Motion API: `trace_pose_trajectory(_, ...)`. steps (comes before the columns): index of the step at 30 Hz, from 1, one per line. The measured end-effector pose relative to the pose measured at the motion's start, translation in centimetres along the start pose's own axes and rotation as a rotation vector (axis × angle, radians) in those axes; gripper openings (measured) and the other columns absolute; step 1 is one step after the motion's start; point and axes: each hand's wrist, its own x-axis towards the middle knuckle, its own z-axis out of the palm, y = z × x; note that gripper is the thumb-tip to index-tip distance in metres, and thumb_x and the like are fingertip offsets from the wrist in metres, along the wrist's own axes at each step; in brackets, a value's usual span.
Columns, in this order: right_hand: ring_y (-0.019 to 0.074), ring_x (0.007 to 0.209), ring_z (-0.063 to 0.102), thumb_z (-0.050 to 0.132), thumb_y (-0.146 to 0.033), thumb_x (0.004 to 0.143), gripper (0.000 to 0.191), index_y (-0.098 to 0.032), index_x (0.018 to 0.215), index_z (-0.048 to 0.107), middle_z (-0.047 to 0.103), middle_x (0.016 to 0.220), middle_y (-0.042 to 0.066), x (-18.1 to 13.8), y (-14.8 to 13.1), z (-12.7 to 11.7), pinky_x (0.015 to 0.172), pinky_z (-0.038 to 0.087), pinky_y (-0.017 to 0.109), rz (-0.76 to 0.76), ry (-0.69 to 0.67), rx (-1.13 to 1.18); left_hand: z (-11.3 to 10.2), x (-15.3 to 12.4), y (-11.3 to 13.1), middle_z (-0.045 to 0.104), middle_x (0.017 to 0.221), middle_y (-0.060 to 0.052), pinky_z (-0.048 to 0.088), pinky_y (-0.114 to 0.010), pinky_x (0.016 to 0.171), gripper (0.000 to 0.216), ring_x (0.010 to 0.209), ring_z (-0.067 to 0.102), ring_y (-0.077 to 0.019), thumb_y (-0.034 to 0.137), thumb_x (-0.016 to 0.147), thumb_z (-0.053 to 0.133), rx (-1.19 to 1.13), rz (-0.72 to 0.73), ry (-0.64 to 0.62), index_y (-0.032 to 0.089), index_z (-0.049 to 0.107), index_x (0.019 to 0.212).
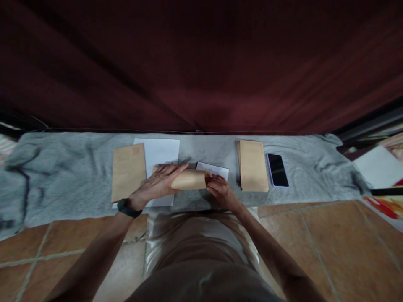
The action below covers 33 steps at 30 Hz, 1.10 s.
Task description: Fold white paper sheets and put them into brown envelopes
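Note:
A brown envelope (192,179) lies across the grey cloth (63,167) in front of me. My left hand (159,184) rests flat on its left part, fingers stretched out, a dark watch on the wrist. At the envelope's right end my right hand (220,191) has its fingers curled and pinched. A folded white paper (215,170) sticks out behind that end. Whether the paper goes into the envelope is not clear.
Left of my hands lie a brown envelope (128,171) and white sheets (162,151). To the right are a stack of brown envelopes (252,165) and a dark phone (277,169). A dark red curtain (201,63) hangs behind. Tiled floor (330,243) lies below.

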Motion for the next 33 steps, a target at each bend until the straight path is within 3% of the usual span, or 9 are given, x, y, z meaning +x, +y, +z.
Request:
trace_pose_trajectory(8,0.0254,0.119,0.065,0.061,-0.017,0.098,0.01,-0.022,0.102,0.069,0.074,0.117,0.01,0.9,-1.2,0.4,0.113,0.046,0.049,0.046,-0.083,-0.046,0.7,-0.3,-0.3,0.058,0.146,-0.014,0.039,-0.046,0.112,0.105,0.136,0.052,-0.035,0.038,0.081,0.08,-0.032,-0.021,0.0,0.029,0.019,0.166)
trace_pose_trajectory(14,0.0231,0.101,0.067,0.054,-0.017,0.103,0.021,-0.022,0.088,0.069,0.074,0.094,0.007,1.7,-1.5,0.4,0.11,0.047,0.046,0.036,-0.129,-0.163,0.8,-0.5,-0.6,0.057,0.147,-0.014,0.039,-0.047,0.112,0.107,0.137,0.052,-0.0348,0.038,0.081,0.079,-0.012,-0.03,-0.001,0.03,0.016,0.167)
trace_pose_trajectory(17,0.0232,0.103,0.067,0.053,-0.017,0.103,0.021,-0.021,0.093,0.07,0.074,0.096,0.008,2.0,-1.8,0.2,0.111,0.046,0.047,0.019,-0.129,-0.159,0.4,-0.9,-1.0,0.055,0.149,-0.015,0.04,-0.048,0.112,0.106,0.138,0.051,-0.0358,0.038,0.082,0.079,-0.004,-0.039,0.003,0.03,0.016,0.167)
trace_pose_trajectory(20,0.0242,0.117,0.065,0.051,-0.017,0.104,0.022,-0.02,0.111,0.071,0.075,0.114,0.011,1.8,-2.1,0.0,0.113,0.046,0.047,0.021,-0.074,-0.095,0.3,-1.2,-1.4,0.053,0.15,-0.016,0.04,-0.05,0.114,0.106,0.14,0.049,-0.0367,0.04,0.083,0.078,0.012,-0.068,0.017,0.029,0.015,0.167)
trace_pose_trajectory(24,0.0229,0.131,0.058,0.045,-0.017,0.104,0.038,-0.022,0.138,0.061,0.066,0.138,0.011,0.5,-1.7,-0.5,0.115,0.047,0.044,0.157,0.053,-0.057,0.6,-1.3,-2.0,0.048,0.155,-0.018,0.036,-0.052,0.118,0.108,0.145,0.045,-0.0371,0.04,0.082,0.079,0.026,-0.122,0.027,0.028,0.014,0.167)
trace_pose_trajectory(29,0.0297,0.141,0.049,0.046,-0.025,0.103,0.047,-0.018,0.149,0.049,0.053,0.148,0.019,-1.4,0.1,-1.1,0.115,0.046,0.051,0.426,0.222,-0.21,1.2,-1.4,-2.6,0.044,0.159,-0.018,0.031,-0.055,0.122,0.11,0.146,0.043,-0.0374,0.041,0.081,0.079,0.038,-0.15,0.035,0.028,0.012,0.167)
trace_pose_trajectory(33,0.0363,0.143,0.045,0.052,-0.033,0.101,0.058,-0.013,0.155,0.04,0.046,0.15,0.025,-1.6,1.3,-1.4,0.111,0.047,0.057,0.502,0.237,-0.3,1.1,-1.7,-3.4,0.047,0.156,-0.015,0.031,-0.056,0.121,0.111,0.143,0.045,-0.0381,0.042,0.08,0.078,0.039,-0.146,0.037,0.03,0.011,0.167)
